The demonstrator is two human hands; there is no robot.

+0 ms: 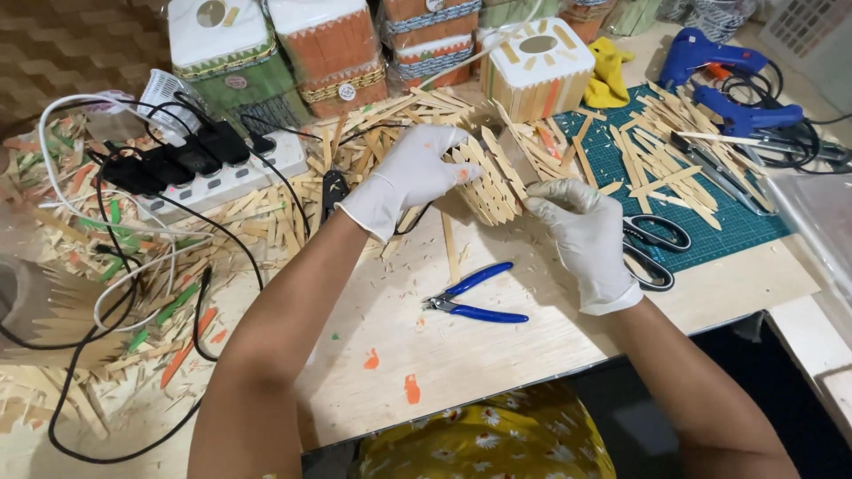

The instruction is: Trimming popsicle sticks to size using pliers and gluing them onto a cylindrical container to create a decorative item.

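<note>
— Both hands are grasping the same piece: the left hand (410, 173) is cupping the far side of the curved stick panel (486, 182), and the right hand (586, 232) is pinching its near edge, fingers closed on the wood. The panel is being held up just above the counter (497, 346), between the two gloves.

— What is lying around that grip?

— Just below it, blue-handled cutters (470, 302) are resting on the bare wood. Right of the right hand, black scissors (652, 244) are lying on the edge of a green cutting mat (745, 222), with loose sticks (661, 155) scattered beyond. Farther out past the mat, two blue glue guns (723, 84) are sitting. Behind the panel, a finished white box (537, 66) is standing. Left of the left hand, a power strip (209, 173) is trailing cables.

— How would you judge good handling here?

— I'd say the glued sticks look fragile, so spreading pressure along several slats, as the left palm is doing, seems wiser than squeezing one. Keeping the curve supported from both sides should stop joints from cracking.
</note>
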